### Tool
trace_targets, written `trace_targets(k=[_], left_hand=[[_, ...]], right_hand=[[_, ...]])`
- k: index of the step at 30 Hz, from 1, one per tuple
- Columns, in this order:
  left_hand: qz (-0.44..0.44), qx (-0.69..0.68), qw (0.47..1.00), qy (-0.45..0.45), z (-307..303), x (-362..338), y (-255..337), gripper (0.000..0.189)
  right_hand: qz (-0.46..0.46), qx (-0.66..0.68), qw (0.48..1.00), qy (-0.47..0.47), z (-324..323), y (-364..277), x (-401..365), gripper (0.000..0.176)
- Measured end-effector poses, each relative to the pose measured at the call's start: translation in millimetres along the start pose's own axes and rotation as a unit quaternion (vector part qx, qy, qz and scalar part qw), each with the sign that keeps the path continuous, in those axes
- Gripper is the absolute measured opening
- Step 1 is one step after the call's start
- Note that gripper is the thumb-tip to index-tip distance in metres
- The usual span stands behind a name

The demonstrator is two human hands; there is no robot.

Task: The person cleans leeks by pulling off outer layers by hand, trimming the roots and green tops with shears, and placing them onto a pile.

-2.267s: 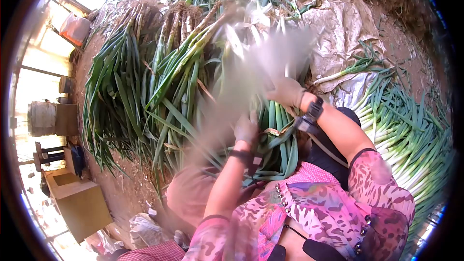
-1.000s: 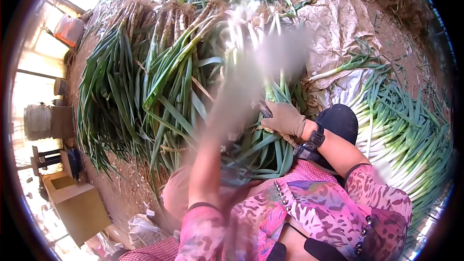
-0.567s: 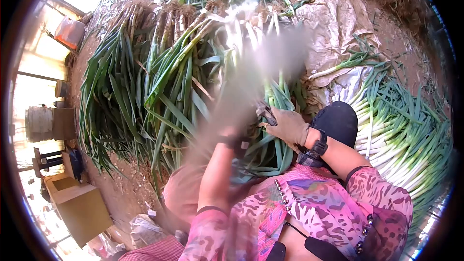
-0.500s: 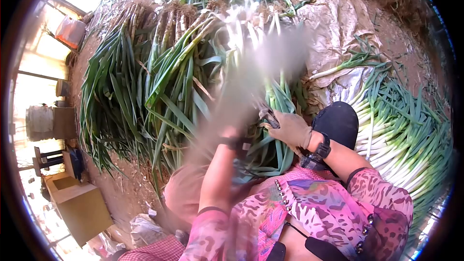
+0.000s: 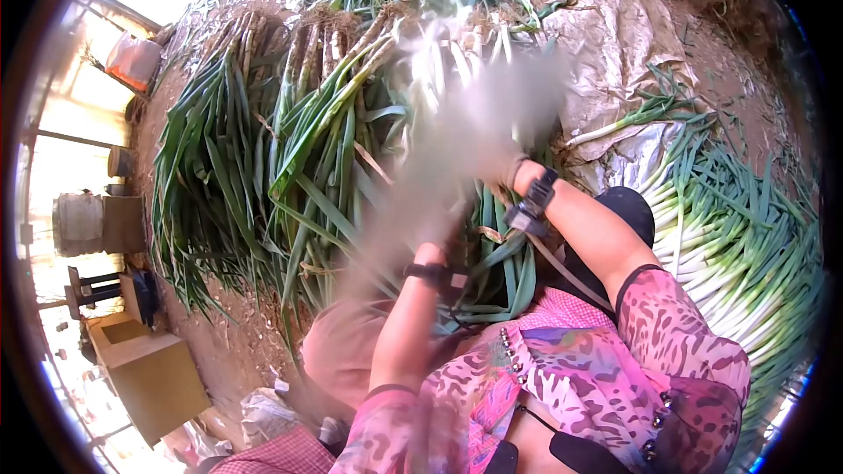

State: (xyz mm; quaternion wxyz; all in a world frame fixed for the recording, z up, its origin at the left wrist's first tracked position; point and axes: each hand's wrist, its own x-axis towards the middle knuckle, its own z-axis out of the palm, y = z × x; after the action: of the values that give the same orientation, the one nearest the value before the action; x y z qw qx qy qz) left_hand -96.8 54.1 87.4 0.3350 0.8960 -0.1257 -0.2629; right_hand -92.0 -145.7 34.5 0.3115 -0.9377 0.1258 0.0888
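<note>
A pale grey blur across the middle of the view veils both hands. My left hand (image 5: 444, 226) is over the leek leaves, its fingers hidden in the blur. My gloved right hand (image 5: 497, 167) reaches further up, by the leek stalks. Half a second ago it was closed round a dark air gun; a tan hose (image 5: 566, 270) still runs to its wrist, while the gun itself is hidden now. Beneath and beyond both hands lie leeks (image 5: 505, 272), their white stalks (image 5: 439, 57) and roots pointing away from me.
Unpeeled leeks (image 5: 219, 149) with long green leaves lie in a thick row at left. Cleaned white-stemmed leeks (image 5: 720, 254) are heaped at right. A crumpled tan sheet (image 5: 606, 26) covers soil at top right. A cardboard box (image 5: 154, 377) stands at lower left.
My right hand has moved up and to the left, into the blur, with its forearm stretched further forward. More of the hose shows below it. My left arm has shifted slightly right.
</note>
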Motion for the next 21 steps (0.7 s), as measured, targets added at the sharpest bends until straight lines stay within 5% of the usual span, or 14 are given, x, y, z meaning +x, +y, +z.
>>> trace_targets(k=[2,7,10,15,21], left_hand=[[0.009,0.003,1.000,-0.003,9.5,0.1,-19.4,0.042],[-0.030,-0.170,0.984,-0.036,35.2,17.5,-76.5,0.034],[-0.060,-0.249,0.962,-0.091,46.7,26.3,-104.1,0.030],[-0.005,-0.370,0.929,-0.012,52.8,31.6,-112.4,0.031],[-0.044,-0.411,0.911,0.001,38.2,26.3,-89.2,0.034]], right_hand=[[0.014,-0.007,0.994,-0.111,-5.9,2.9,17.3,0.051],[0.017,0.053,0.998,-0.012,-37.5,-42.8,-52.7,0.051],[0.035,0.049,0.998,-0.021,-40.6,-40.5,-54.3,0.054],[0.028,0.045,0.998,-0.036,-29.2,-21.9,-32.8,0.054],[0.022,0.077,0.992,-0.097,-57.0,-75.9,-148.2,0.045]])
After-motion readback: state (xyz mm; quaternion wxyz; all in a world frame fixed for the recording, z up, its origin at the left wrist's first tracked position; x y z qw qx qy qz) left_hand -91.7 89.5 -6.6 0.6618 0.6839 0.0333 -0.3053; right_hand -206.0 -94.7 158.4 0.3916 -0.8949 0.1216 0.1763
